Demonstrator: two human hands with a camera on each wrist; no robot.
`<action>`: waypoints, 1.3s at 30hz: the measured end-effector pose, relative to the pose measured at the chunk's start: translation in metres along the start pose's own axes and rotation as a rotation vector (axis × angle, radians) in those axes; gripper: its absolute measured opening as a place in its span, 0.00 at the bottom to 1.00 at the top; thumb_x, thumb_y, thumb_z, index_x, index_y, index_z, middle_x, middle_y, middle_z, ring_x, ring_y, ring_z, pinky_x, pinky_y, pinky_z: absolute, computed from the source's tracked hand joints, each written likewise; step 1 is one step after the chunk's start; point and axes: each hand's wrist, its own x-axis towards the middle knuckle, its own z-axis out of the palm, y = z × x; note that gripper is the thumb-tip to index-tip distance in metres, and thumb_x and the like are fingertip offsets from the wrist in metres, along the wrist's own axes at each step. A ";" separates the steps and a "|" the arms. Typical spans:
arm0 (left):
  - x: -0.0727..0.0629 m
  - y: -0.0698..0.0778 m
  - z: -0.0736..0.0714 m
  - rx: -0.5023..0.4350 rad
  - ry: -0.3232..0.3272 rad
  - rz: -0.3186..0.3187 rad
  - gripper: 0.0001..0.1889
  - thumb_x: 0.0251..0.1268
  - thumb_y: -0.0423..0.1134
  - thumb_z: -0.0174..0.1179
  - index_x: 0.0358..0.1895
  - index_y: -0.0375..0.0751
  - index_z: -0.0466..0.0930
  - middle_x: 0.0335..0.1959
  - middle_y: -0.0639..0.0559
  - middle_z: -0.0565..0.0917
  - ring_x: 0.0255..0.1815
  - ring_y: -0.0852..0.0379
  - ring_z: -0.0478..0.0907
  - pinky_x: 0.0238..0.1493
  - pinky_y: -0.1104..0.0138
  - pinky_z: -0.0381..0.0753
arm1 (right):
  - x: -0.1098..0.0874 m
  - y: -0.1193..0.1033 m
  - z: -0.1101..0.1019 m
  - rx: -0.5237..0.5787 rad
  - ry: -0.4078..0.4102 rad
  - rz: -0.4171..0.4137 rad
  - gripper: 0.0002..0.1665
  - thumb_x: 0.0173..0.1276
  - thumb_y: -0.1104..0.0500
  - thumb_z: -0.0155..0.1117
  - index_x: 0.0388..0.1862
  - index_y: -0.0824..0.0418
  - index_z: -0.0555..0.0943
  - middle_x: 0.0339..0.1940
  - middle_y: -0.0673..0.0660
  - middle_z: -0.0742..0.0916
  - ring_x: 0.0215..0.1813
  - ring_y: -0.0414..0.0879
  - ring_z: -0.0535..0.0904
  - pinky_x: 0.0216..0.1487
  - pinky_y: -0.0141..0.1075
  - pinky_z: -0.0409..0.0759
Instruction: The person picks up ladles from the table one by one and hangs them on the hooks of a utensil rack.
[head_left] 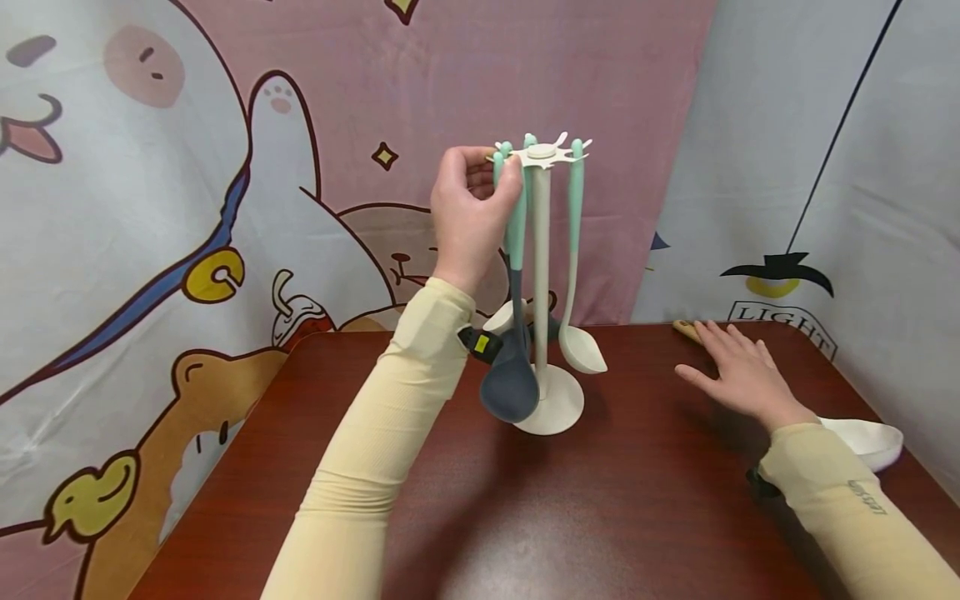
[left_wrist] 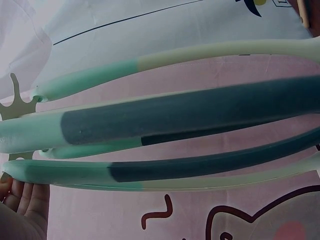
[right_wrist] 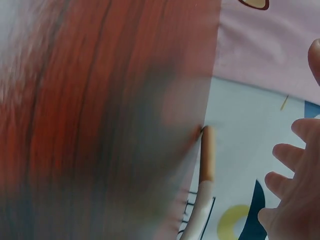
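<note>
My left hand [head_left: 476, 212] is at the top of a cream utensil rack [head_left: 542, 275], thumb and fingers pinching the upper end of a mint utensil handle [left_wrist: 55, 170]. Exactly which handle is partly hidden by the thumb. From the rack hang a dark ladle [head_left: 512, 383], a cream ladle [head_left: 582, 350] with a pointed lip, and other mint-handled utensils partly hidden behind them. My right hand [head_left: 738, 371] is spread with straight fingers over the right of the table, near a utensil with a wooden handle end [head_left: 686, 331]. That hand and forearm hide its middle.
The brown table [head_left: 637, 500] bears the rack's round base [head_left: 566, 404]. A white bowl-shaped utensil head [head_left: 862, 442] lies by the right forearm. Behind the table hangs a printed cloth [head_left: 562, 67] with cartoon figures; pale cloth continues on the right.
</note>
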 end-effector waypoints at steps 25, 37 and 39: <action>0.000 -0.003 0.003 -0.009 0.003 0.002 0.14 0.63 0.37 0.64 0.46 0.33 0.76 0.40 0.47 0.80 0.40 0.55 0.79 0.43 0.69 0.79 | -0.009 0.051 -0.010 -0.010 -0.154 0.203 0.65 0.68 0.24 0.44 0.77 0.75 0.40 0.73 0.82 0.48 0.72 0.80 0.39 0.65 0.74 0.37; -0.001 -0.003 0.002 -0.008 0.002 0.003 0.14 0.64 0.37 0.63 0.47 0.33 0.75 0.40 0.47 0.80 0.39 0.55 0.79 0.42 0.69 0.79 | -0.017 0.059 -0.012 0.027 -0.149 0.273 0.66 0.68 0.27 0.51 0.74 0.80 0.43 0.68 0.87 0.55 0.66 0.83 0.51 0.60 0.74 0.55; -0.002 -0.003 0.002 -0.008 0.003 0.001 0.14 0.64 0.37 0.63 0.47 0.33 0.75 0.40 0.47 0.80 0.40 0.55 0.79 0.43 0.69 0.79 | -0.018 0.061 -0.012 0.028 -0.150 0.284 0.65 0.67 0.27 0.52 0.73 0.81 0.45 0.66 0.87 0.57 0.63 0.83 0.54 0.57 0.74 0.58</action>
